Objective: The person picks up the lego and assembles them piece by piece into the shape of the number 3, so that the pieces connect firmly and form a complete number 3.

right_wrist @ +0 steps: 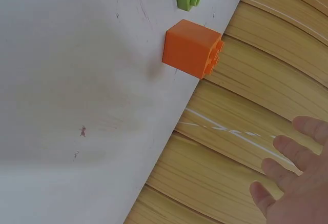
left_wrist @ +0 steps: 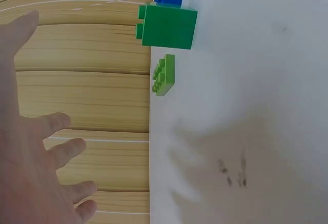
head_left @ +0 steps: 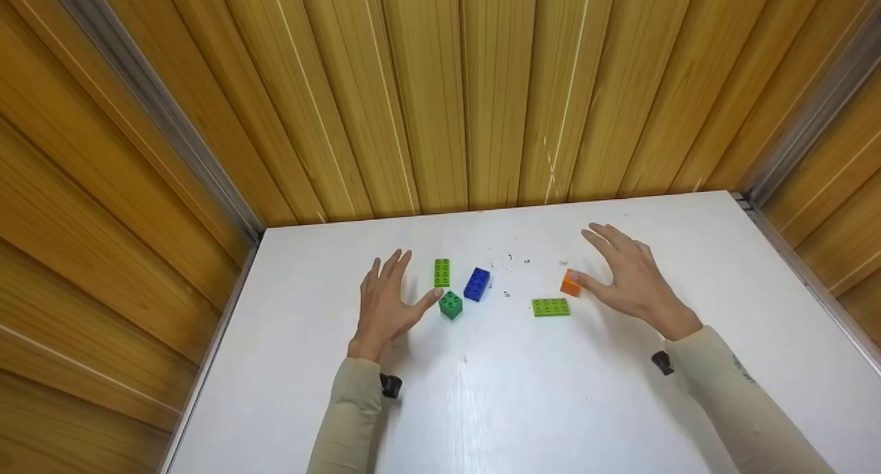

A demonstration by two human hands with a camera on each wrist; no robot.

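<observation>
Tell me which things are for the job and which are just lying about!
Probably for the job:
- green block
- blue block
- orange block
- left lime block
- right lime block

Seemingly just there:
- dark specks
- white table
- wall

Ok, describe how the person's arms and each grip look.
Both arms wear pale khaki sleeves reaching the wrist: left sleeve, right sleeve. The right one bears a small dark marking. A small black device sits at each wrist, left and right. Left grip and right grip are gloveless hands, five-fingered.
</observation>
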